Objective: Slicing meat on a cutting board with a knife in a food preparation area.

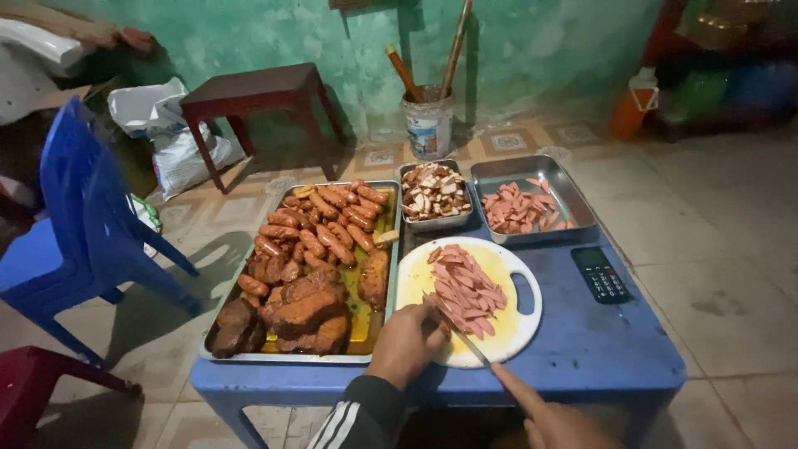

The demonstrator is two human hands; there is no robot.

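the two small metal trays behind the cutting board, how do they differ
The left rectangular metal tray is narrower and heaped full with pale brown-edged chopped pieces; the right rectangular metal tray is wider and only partly filled, with pink sausage slices gathered toward its left side, bare metal showing elsewhere. Both are shiny, shallow and stand side by side on the blue plastic table.

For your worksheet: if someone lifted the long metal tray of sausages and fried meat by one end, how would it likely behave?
The metal tray would probably feel heavy, since meat fills it. The yellow oil pooled in it would likely run toward the low end and might spill. Its rim may be greasy, so a grip could slip.
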